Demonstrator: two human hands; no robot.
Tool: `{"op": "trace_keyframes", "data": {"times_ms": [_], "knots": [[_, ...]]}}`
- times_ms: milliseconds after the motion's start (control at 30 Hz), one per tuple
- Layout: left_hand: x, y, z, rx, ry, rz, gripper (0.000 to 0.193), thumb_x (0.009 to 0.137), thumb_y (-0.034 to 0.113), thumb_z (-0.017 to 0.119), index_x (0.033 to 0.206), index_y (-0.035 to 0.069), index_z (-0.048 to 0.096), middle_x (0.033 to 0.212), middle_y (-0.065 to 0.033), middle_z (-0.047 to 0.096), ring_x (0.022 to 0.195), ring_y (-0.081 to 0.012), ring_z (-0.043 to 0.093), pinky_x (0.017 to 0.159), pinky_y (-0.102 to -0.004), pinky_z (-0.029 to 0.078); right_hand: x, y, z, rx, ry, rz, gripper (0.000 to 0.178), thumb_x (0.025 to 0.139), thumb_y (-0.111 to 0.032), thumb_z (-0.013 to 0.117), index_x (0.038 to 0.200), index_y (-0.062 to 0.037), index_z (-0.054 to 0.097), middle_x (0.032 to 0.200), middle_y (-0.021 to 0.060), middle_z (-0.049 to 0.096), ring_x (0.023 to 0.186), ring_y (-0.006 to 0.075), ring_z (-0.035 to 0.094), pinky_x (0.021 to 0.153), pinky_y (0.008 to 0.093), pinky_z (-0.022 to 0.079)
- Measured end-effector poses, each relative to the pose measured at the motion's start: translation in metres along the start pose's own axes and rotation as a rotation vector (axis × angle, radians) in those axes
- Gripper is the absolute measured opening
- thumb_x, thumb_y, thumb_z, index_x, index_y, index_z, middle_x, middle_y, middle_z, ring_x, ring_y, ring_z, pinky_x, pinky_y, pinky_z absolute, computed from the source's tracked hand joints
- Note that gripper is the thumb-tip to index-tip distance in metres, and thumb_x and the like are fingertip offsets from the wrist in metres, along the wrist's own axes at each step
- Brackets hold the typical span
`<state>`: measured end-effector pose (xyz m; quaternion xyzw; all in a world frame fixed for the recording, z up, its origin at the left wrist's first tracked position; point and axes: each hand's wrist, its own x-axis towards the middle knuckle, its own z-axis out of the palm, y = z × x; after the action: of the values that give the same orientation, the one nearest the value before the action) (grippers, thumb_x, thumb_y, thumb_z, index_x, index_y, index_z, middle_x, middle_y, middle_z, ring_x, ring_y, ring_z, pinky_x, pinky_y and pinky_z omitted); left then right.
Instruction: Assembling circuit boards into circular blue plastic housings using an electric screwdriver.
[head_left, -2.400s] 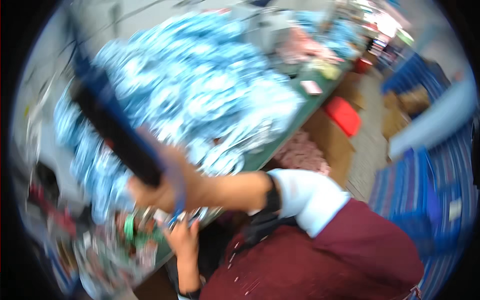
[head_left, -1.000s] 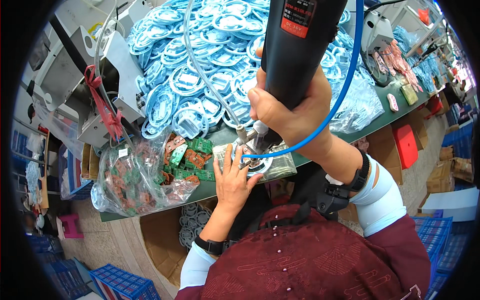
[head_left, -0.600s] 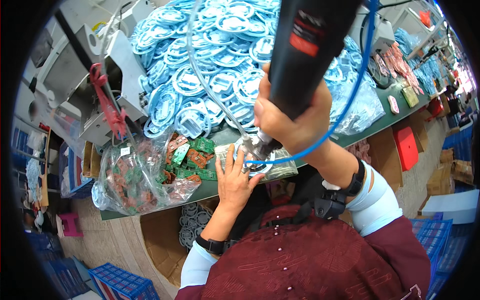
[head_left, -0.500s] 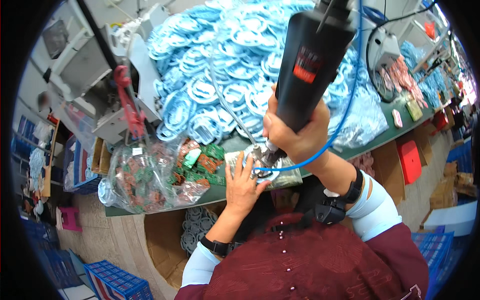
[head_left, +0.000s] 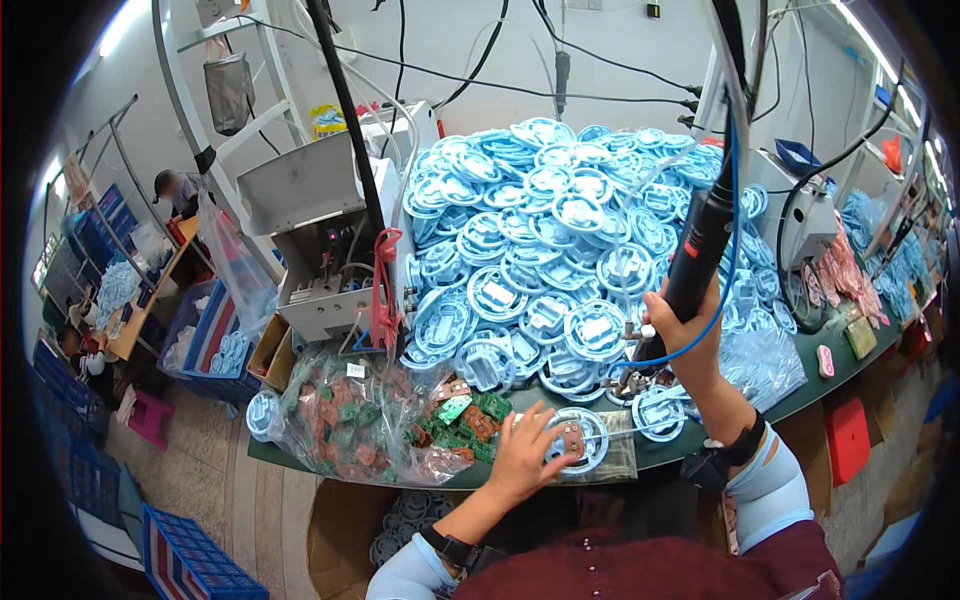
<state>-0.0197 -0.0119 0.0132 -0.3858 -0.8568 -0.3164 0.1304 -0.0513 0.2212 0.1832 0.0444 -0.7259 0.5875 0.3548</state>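
In my right hand is a black electric screwdriver, gripped round its body, with a blue air hose beside it. Its tip end is above a light-blue round plastic part on the right of the bench; whether they touch I cannot tell. My left hand has its fingers spread at the left rim of another light-blue round part. A small brown circuit board sits in that part. Under it lies a flat clear-wrapped pad.
A large heap of light-blue round parts fills the back of the green bench. Left of my left hand are loose green and brown circuit boards and a clear bag of them. A grey metal machine stands behind the bag.
The screwdriver in my right hand has moved off the part with the board, to the right. My left hand has drawn back to its left rim. The view has tilted up.
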Motion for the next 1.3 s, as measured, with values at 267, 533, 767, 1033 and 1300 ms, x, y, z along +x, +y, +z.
{"op": "trace_keyframes", "data": {"times_ms": [267, 533, 767, 1033, 1300], "knots": [[0.119, -0.094, -0.021, 0.041, 0.293, -0.006, 0.028, 0.077, 0.011, 0.073, 0.102, 0.003, 0.064, 0.106, -0.015, 0.062, 0.098, -0.0339, 0.059, 0.084, -0.0406, 0.048, -0.012, 0.022, -0.036, -0.169, -0.209, -0.073, 0.064, 0.082, -0.011, 0.07, 0.136, 0.0033, 0.038, 0.108, 0.0102, 0.059, 0.095, 0.0192, 0.061, 0.079, 0.0315, 0.049], [0.218, -0.149, 0.0, 0.097, 0.368, -0.068, 0.023, 0.077, 0.009, 0.073, 0.098, 0.006, 0.064, 0.097, -0.0103, 0.06, 0.093, -0.0317, 0.057, 0.08, -0.0393, 0.047, -0.04, 0.032, -0.08, -0.51, -0.217, -0.283, 0.041, 0.078, -0.005, 0.071, 0.116, 0.0018, 0.057, 0.098, 0.0158, 0.06, 0.085, 0.0268, 0.062, 0.073, 0.0336, 0.05], [0.279, -0.156, 0.021, 0.318, 0.347, -0.105, 0.034, 0.079, 0.008, 0.067, 0.113, 0.012, 0.065, 0.123, -0.0125, 0.054, 0.116, -0.0307, 0.049, 0.092, -0.0452, 0.041, -0.064, 0.05, -0.087, -0.494, -0.275, -0.203, 0.028, 0.079, -0.001, 0.07, 0.106, -0.0004, 0.062, 0.091, 0.0144, 0.063, 0.07, 0.023, 0.066, 0.062, 0.0312, 0.052], [0.256, -0.133, -0.006, 0.549, 0.154, -0.003, 0.02, 0.082, 0.005, 0.059, 0.1, 0.006, 0.067, 0.098, -0.0078, 0.065, 0.101, -0.0277, 0.059, 0.082, -0.038, 0.048, -0.072, 0.052, -0.08, -0.434, -0.299, -0.225, 0.019, 0.079, -0.001, 0.069, 0.098, -0.0027, 0.066, 0.08, 0.011, 0.063, 0.066, 0.0248, 0.065, 0.057, 0.0309, 0.051], [0.135, -0.02, -0.032, 0.06, 0.376, 0.358, 0.026, 0.079, -0.004, 0.066, 0.104, 0.0, 0.065, 0.096, -0.0163, 0.066, 0.08, -0.0308, 0.065, 0.067, -0.036, 0.052, -0.072, 0.056, -0.036, 0.323, -0.505, 0.712, 0.031, 0.095, -0.022, 0.06, 0.116, 0.0012, 0.056, 0.091, 0.0068, 0.065, 0.071, 0.0103, 0.063, 0.056, 0.0249, 0.049]]}}
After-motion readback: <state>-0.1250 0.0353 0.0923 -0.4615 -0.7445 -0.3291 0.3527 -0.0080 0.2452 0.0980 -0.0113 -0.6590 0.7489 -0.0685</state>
